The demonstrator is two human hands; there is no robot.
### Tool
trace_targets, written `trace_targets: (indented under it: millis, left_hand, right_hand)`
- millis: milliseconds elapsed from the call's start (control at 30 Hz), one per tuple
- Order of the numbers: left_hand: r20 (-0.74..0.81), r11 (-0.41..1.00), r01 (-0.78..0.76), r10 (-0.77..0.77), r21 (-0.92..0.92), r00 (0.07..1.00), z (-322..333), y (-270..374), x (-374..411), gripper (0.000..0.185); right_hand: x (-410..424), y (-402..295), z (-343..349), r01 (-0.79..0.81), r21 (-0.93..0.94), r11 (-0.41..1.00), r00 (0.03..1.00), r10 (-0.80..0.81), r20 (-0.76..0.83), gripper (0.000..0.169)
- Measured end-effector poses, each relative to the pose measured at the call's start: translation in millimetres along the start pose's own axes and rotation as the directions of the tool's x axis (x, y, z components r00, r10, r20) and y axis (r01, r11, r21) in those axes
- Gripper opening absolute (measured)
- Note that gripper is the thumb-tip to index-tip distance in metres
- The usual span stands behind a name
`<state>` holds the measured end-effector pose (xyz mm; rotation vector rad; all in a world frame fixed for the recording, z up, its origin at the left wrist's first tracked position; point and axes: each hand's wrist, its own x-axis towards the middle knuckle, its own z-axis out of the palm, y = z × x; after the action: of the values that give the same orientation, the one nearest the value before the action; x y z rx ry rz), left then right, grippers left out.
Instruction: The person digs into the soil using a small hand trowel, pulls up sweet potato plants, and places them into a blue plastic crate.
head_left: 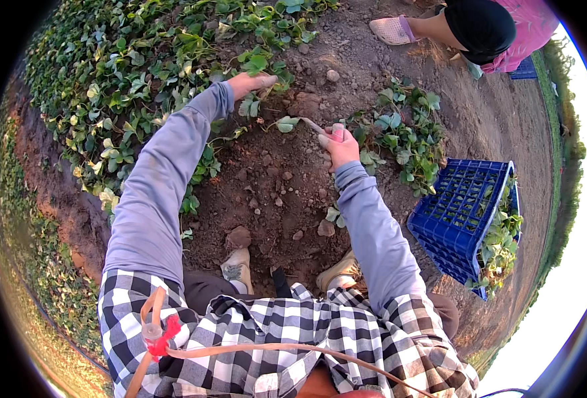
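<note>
My left hand (254,84) reaches into the edge of the leafy plants, which look like strawberry plants (256,63). Leaves surround its fingers, and whether they grip a stem is hidden. A small hand tool (314,125) with a thin metal blade and a reddish handle is in my right hand (342,148). Its tip points up and left, close to a single leaf (287,124) on a runner. Bare, crumbly soil (268,184) lies below both hands.
Cut or pulled plants form a pile (402,134) right of my right hand. Beyond it, a blue plastic crate (455,204) lies tilted, with leafy plants (499,248) at its opening. Another person (482,35) crouches at upper right. Clods (238,238) lie near my shoes (238,268).
</note>
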<state>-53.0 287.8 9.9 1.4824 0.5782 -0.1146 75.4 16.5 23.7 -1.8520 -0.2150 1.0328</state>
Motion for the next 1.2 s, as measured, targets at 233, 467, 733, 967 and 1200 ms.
trace_targets:
  millis: [233,467,733,967,1200]
  left_hand:
    - [-0.112,0.779,0.169,-0.127,0.604,0.986,36.2,-33.8,28.8,0.034]
    - [-0.378,0.527,0.383,-0.121,0.759,0.918,63.6,-41.0,45.4,0.041]
    - [-0.363,0.334,0.337,0.016,0.88,0.932,80.8,-35.2,48.5,0.02]
    - [-0.385,0.331,0.321,0.148,0.887,0.911,80.9,-40.8,47.4,0.03]
    - [-0.34,0.55,0.277,0.015,0.788,0.94,60.0,-30.1,39.5,0.038]
  right_hand:
    - [-3.0,-25.3,-9.5,-0.244,0.39,0.888,0.97,0.217,0.112,0.02]
    - [-2.2,-25.3,-21.6,-0.291,0.486,0.824,0.956,0.236,0.172,0.017]
    - [-79.3,-57.5,-40.0,-0.148,0.327,0.933,0.986,0.115,0.12,0.025]
    - [-45.3,-12.7,-21.1,0.226,0.023,0.974,0.97,-0.223,-0.092,0.029]
    - [-61.2,15.5,-14.3,0.399,-0.329,0.856,0.909,-0.417,0.015,0.038]
